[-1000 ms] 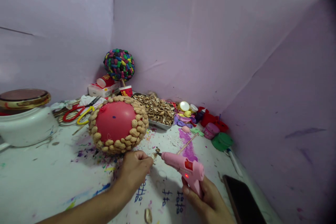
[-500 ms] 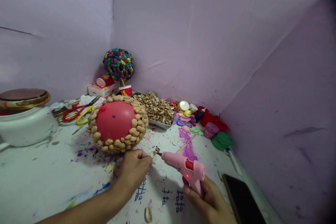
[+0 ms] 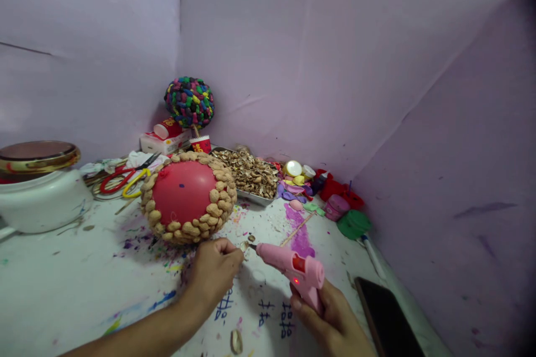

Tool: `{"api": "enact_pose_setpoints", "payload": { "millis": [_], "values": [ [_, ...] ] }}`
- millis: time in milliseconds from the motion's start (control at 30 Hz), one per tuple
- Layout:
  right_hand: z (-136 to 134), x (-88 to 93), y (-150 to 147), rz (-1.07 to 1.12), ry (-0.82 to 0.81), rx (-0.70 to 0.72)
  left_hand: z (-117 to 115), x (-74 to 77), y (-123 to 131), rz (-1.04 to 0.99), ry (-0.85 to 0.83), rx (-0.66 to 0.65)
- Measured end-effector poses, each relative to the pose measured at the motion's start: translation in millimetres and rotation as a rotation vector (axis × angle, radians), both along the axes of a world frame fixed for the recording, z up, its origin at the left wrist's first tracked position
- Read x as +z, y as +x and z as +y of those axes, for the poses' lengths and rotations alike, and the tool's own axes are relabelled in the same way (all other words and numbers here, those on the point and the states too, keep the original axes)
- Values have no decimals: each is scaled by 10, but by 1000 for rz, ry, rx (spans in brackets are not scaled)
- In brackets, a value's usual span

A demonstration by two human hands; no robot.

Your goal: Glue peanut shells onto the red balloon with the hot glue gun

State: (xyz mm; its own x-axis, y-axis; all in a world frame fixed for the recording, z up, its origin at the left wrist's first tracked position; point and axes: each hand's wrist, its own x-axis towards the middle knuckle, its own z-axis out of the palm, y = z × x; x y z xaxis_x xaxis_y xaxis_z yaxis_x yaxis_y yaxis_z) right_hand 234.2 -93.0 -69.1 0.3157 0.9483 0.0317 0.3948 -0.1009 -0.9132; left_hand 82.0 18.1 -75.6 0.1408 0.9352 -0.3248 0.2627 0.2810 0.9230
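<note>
In my right hand is a pink glue gun, gripped by its handle, with a red light lit on its side. Its dark nozzle points left at a peanut shell pinched in the fingertips of my left hand. Just behind the left hand sits a red balloon, ringed with peanut shells around its sides and bare on top. One loose shell lies near the nozzle and another shell lies at the front.
A metal tray of shells stands behind the balloon. At left are scissors and a white pot. Deflated balloons, a pink tub and a green lid line the right wall. A phone lies front right.
The glue gun has shifted slightly to the left, its nozzle closer to the shell in my left hand. The left hand and balloon look unmoved.
</note>
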Motion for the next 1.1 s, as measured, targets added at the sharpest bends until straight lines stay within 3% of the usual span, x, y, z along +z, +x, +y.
{"api": "enact_pose_setpoints", "payload": {
  "millis": [400,633,1100],
  "values": [
    [4,59,-9,34,-29,104,14,-16,0,15,25,5],
    [-9,74,-64,-16,-2,1,23,-31,1,80,59,-10],
    [4,68,-30,-76,2,59,18,-24,7,19,27,6]
  ]
}}
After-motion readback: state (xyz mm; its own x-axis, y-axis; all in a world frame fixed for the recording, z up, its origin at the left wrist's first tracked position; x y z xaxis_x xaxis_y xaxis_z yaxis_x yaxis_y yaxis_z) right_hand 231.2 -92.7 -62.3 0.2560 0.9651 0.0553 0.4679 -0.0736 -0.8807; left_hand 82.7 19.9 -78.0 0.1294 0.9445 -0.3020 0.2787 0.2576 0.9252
